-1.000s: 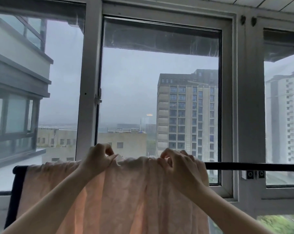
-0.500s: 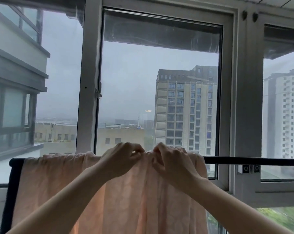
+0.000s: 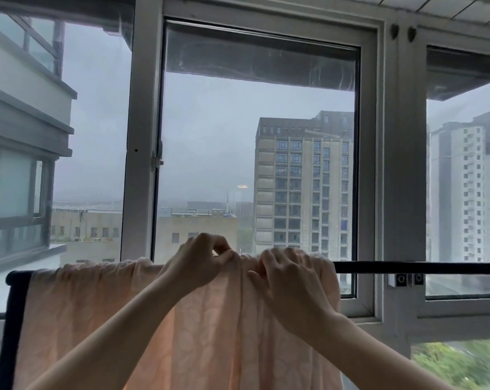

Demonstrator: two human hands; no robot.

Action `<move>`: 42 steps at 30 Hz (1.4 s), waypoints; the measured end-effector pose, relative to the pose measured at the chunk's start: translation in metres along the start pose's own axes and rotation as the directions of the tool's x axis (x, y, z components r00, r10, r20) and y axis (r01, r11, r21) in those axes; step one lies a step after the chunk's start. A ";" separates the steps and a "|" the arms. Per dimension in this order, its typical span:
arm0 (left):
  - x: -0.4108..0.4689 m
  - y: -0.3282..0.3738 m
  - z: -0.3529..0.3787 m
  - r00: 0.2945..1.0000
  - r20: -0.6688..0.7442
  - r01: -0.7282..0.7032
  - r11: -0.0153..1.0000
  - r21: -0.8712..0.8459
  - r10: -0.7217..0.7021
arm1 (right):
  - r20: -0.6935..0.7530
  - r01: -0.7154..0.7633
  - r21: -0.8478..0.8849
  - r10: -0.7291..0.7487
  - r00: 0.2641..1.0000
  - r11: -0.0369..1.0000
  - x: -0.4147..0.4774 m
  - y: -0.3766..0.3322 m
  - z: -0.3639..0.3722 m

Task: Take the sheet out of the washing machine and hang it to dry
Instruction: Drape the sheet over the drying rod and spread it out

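the peach sheet (image 3: 97, 319), draped over the black rail (image 3: 407, 268), is being pinched by the left hand (image 3: 201, 260) and, seemingly, the right hand (image 3: 283, 280).

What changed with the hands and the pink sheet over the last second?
The left hand slid right along the rail, close to the right hand, bunching the sheet between them. Both still grip its top edge; it stays draped over the rail.
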State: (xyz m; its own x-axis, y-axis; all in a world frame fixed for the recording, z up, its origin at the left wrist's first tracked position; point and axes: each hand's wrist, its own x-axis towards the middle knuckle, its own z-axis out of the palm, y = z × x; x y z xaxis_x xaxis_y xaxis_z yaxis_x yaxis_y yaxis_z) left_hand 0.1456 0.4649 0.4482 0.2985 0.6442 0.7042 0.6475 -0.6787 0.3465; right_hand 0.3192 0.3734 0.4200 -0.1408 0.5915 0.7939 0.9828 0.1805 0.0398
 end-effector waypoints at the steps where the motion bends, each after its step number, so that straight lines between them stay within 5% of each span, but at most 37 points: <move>1: 0.000 -0.001 0.000 1.000 0.003 -0.004 1.000 0.003 0.004 | -0.061 -0.014 -0.017 0.013 0.998 1.000 -0.002 0.002 0.000; 9: 0.002 -0.007 0.002 1.000 0.012 -0.024 1.000 -0.016 0.024 | -0.215 -0.250 -0.048 0.234 0.948 0.967 -0.026 0.028 0.004; 15: 0.003 -0.001 0.003 1.000 -0.004 -0.019 0.999 0.026 0.019 | 0.067 -0.523 0.218 0.522 0.850 0.824 -0.044 0.014 0.006; 20: 0.002 -0.001 0.000 1.000 -0.007 0.011 0.999 0.035 -0.011 | 0.081 -0.466 0.215 0.460 0.884 0.858 -0.037 -0.008 0.011; 24: 0.002 -0.006 -0.004 1.000 0.009 0.013 1.000 -0.014 -0.012 | -0.060 -0.311 0.199 0.328 0.943 0.929 -0.019 0.001 -0.007; 30: 0.012 0.000 -0.002 0.998 -0.052 0.031 0.996 -0.082 -0.036 | -0.161 -0.302 0.218 0.339 0.927 0.928 0.045 0.033 -0.028; 32: 0.013 -0.002 -0.001 0.995 -0.079 0.058 0.996 -0.067 -0.063 | -0.139 -0.353 0.170 0.378 0.915 0.920 0.053 0.042 -0.028; 35: 0.011 -0.004 0.004 0.997 -0.054 0.056 0.998 -0.019 -0.057 | -0.003 -0.405 -0.126 0.408 0.913 0.906 0.050 0.050 -0.028; 42: 0.012 -0.008 0.005 0.997 -0.024 0.066 0.997 -0.027 -0.067 | 0.148 -0.202 0.053 0.192 0.970 0.978 0.026 0.023 -0.023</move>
State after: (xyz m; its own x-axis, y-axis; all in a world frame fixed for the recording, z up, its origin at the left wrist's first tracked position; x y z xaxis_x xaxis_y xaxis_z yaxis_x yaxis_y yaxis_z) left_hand 0.1478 0.4798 0.4507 0.2373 0.6794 0.6944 0.6469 -0.6437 0.4088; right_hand 0.3410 0.3750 0.4557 0.0348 0.7251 0.6877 0.9832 0.0985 -0.1536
